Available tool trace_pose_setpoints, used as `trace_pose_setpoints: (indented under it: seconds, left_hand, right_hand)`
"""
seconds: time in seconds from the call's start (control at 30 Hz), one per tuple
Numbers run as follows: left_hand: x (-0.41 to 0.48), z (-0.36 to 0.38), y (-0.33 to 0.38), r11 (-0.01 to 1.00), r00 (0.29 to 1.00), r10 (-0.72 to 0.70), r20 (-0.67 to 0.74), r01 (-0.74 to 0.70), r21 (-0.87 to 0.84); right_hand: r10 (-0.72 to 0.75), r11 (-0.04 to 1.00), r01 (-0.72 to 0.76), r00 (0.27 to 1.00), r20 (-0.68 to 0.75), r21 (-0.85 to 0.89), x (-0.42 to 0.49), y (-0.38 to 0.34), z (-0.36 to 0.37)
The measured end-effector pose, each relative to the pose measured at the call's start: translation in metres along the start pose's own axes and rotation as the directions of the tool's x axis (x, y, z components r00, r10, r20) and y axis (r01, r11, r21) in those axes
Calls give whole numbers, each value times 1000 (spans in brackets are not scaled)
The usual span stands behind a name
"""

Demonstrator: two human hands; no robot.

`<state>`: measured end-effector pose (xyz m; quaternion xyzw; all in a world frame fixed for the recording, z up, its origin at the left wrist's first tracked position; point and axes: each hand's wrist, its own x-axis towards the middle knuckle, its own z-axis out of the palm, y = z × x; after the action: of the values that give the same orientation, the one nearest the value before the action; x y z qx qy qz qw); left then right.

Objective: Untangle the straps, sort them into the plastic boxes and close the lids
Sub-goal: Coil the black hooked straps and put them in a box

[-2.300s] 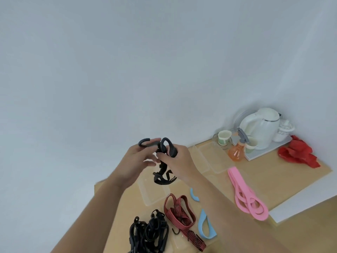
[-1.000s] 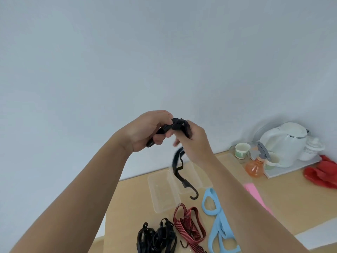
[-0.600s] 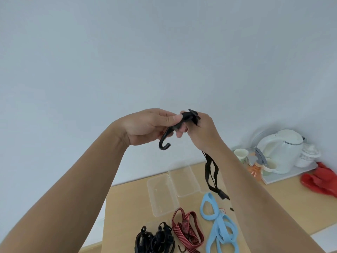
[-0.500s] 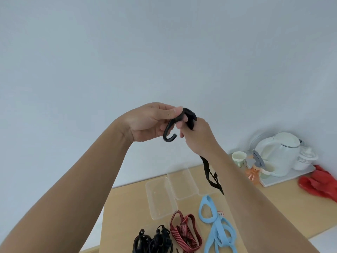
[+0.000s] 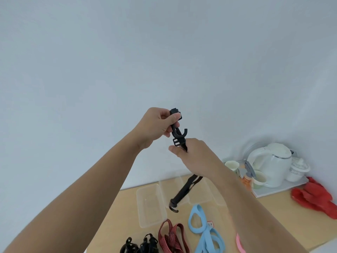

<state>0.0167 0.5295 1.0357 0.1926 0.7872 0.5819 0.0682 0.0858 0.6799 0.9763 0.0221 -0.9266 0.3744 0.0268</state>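
Observation:
I hold a black hooked strap (image 5: pixel 184 190) up in front of the wall. My left hand (image 5: pixel 156 126) pinches its upper hook end, with the hook curving below the fingers. My right hand (image 5: pixel 195 154) grips the strap just under the buckle, and the rest hangs down behind my forearm to a second hook above the table. On the table lie a clear plastic box (image 5: pixel 150 205), a red striped strap (image 5: pixel 171 236), blue loop straps (image 5: pixel 202 229), a tangle of black straps (image 5: pixel 140 245) and a bit of pink strap (image 5: pixel 239 243).
More clear boxes or lids (image 5: pixel 198 194) sit behind the hanging strap. At the back right a white kettle (image 5: pixel 271 167), cups (image 5: pixel 232 167) and a jar stand on a tray, beside a red cloth (image 5: pixel 315 199). The wooden table (image 5: pixel 284 218) meets the wall.
My left hand has turned the hook end upright and my right hand has slid down below it. The strap now hangs straighter, its lower hook over the boxes.

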Motion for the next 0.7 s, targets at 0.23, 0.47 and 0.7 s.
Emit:
trace_pose_setpoints:
  seconds: [0.23,0.47,0.7]
  left_hand:
    - [0,21,-1,1000,999,14,-50,-13,11]
    - [2,59,-8,976,979,108,-171,-72,206]
    - [-4,86,-9,904,984,177,-29,-151,399]
  right_hand:
    - [-89,886,95,995,36,-454,-13,14,-27]
    - [-283,638,336,939,195,-693,-18,22,-55]
    - [-337,815,434,894,296,-384,-12,27,-108]
